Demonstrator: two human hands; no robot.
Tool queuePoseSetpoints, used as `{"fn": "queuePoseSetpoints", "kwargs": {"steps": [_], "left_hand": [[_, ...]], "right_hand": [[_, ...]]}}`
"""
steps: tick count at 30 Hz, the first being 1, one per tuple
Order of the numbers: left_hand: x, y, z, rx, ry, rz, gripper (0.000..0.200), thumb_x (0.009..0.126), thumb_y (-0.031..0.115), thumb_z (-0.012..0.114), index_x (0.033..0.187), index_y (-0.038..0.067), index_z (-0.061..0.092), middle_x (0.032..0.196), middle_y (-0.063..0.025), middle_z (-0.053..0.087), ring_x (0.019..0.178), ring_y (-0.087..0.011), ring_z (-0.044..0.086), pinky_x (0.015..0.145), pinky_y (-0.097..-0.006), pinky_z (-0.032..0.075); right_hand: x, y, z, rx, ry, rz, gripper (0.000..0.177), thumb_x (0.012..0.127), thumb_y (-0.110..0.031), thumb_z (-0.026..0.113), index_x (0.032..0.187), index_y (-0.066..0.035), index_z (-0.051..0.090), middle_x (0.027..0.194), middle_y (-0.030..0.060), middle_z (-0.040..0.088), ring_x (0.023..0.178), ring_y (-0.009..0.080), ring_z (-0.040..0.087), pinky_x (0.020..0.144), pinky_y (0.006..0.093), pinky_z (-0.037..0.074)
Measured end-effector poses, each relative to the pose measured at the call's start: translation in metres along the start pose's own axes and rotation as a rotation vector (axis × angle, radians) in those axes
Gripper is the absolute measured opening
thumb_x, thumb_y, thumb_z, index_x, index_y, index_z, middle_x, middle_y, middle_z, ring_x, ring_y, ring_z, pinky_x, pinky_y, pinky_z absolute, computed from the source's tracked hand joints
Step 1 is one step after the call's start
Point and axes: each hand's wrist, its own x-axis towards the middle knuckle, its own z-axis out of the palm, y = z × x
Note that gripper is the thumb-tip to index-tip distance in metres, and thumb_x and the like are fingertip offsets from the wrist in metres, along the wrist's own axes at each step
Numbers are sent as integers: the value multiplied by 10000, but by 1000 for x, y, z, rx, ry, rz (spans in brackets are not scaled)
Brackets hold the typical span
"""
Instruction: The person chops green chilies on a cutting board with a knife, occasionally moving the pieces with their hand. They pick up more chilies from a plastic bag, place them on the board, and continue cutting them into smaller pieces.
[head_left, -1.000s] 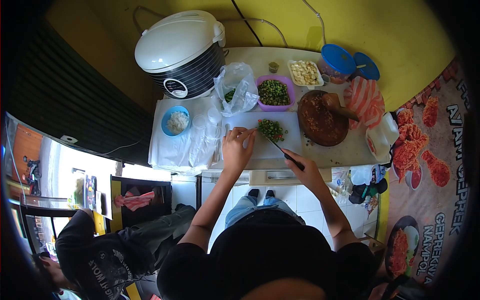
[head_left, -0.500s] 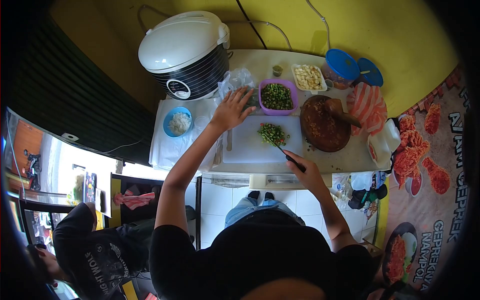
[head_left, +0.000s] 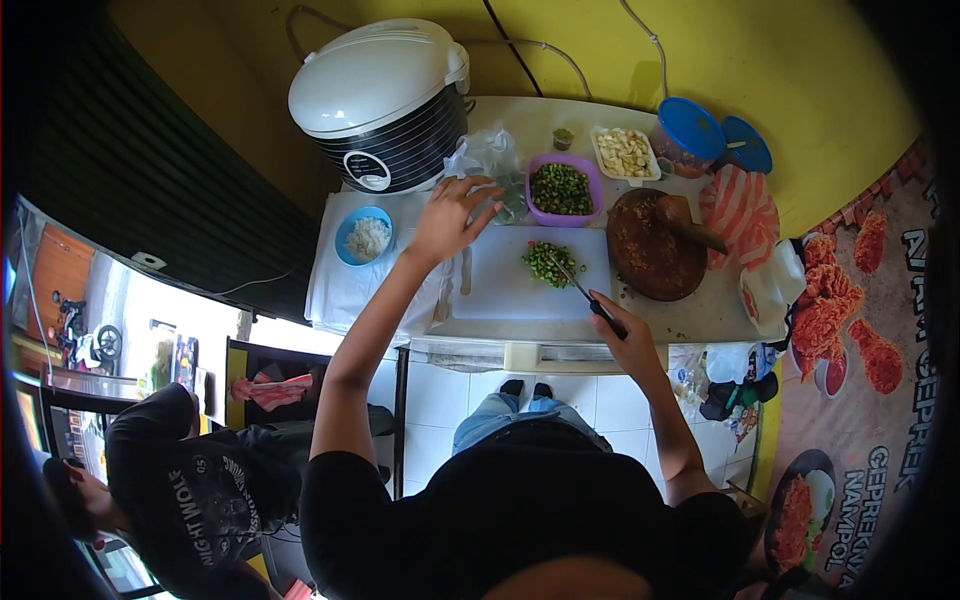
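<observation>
My right hand (head_left: 626, 338) grips a knife (head_left: 577, 285) by its black handle. Its blade points up and left over a heap of chopped green chilies (head_left: 546, 264) with red bits on a white cutting board (head_left: 485, 285). Above the board's upper left edge is my left hand (head_left: 450, 222), open and empty, its fingers slightly bent. It is close to a clear plastic bag (head_left: 486, 152). A lilac tub (head_left: 562, 219) of chopped green pieces stands just behind the board.
A rice cooker (head_left: 385, 100) and a blue bowl of rice (head_left: 352, 256) are on the left. Rightward sit a stone mortar (head_left: 640, 270) with a wooden pestle (head_left: 690, 228), a tray of pale pieces (head_left: 625, 155) and a blue-lidded container (head_left: 690, 125). Another person (head_left: 195, 490) is at lower left.
My left hand's fingers, spread wide before, are now more bent and closer together. The knife has shifted slightly and more of its blade shows over the chopped chilies. The view has moved a little.
</observation>
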Motion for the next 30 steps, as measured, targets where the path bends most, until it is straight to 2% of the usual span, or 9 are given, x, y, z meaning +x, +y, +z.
{"fn": "queuePoseSetpoints", "kwargs": {"steps": [5, 9, 13, 16, 19, 22, 24, 28, 30], "left_hand": [[-62, 49, 6, 126, 16, -9, 226, 912, 198, 628, 1129, 136, 634, 1251, -63, 577, 1278, -281, 491, 1104, -516, 309], [-94, 23, 21, 157, -11, -144, 191, 928, 161, 584, 1113, 117, 568, 1259, -55, 550, 1357, -283, 409, 1130, -543, 260], [-96, -10, 7, 42, -45, -226, 139, 951, 114, 515, 1083, 90, 550, 1213, -86, 562, 1347, -297, 421, 1132, -547, 260], [-95, 4, -5, 78, -78, -247, 273, 965, 167, 532, 1224, 84, 533, 1291, -94, 548, 1349, -311, 422, 1140, -535, 264], [-101, 35, -10, 71, -65, -253, 500, 916, 293, 626, 1346, 82, 483, 1380, -148, 484, 1351, -349, 413, 1137, -528, 281], [-112, 62, -4, 30, -101, -241, 795, 821, 434, 725, 1447, 78, 387, 1459, -219, 387, 1365, -395, 383, 1140, -518, 288], [-117, 65, 6, 43, -151, -241, 1064, 722, 506, 804, 1516, 54, 259, 1528, -272, 273, 1399, -435, 326, 1141, -518, 300], [-126, 57, 29, 72, -85, -286, 1140, 711, 580, 781, 1502, -28, 231, 1509, -350, 241, 1413, -455, 287, 1159, -525, 246], [-125, 59, 33, 110, -102, -282, 1166, 701, 592, 783, 1498, -49, 223, 1510, -368, 222, 1418, -465, 271, 1158, -533, 239]], "right_hand": [[1, 2, 4, 34, 22, -31, 438, 966, -260, 631, 1382, -140, 559, 978, 67, 692, 717, 68, 493, 677, 233, 450], [2, -1, 7, 7, -2, 19, 449, 966, -264, 632, 1387, -133, 553, 990, 66, 694, 743, 63, 511, 702, 228, 456], [7, 4, 10, 19, 15, -8, 469, 957, -259, 644, 1396, -129, 543, 1006, 65, 695, 755, 56, 523, 715, 227, 462], [8, 0, 2, 4, 29, 12, 520, 935, -256, 677, 1411, -113, 523, 1024, 64, 695, 742, 60, 532, 705, 231, 469], [13, 21, 1, -9, 139, -210, 632, 883, -274, 742, 1433, -88, 491, 1026, 64, 697, 723, 76, 543, 688, 241, 476], [12, 22, -11, -103, 81, -60, 770, 830, -266, 801, 1464, -38, 430, 1048, 104, 692, 928, 111, 620, 851, 238, 478], [12, 20, -15, -189, 54, 0, 832, 797, -289, 827, 1469, -24, 413, 1027, 101, 689, 905, 99, 608, 829, 230, 477], [16, 21, -15, -199, 51, 98, 976, 708, -448, 855, 1451, 10, 420, 856, 106, 654, 696, 108, 542, 679, 258, 475], [19, 24, -14, -174, 58, 65, 958, 725, -419, 848, 1439, 47, 413, 846, 98, 644, 711, 103, 545, 685, 258, 477]]}}
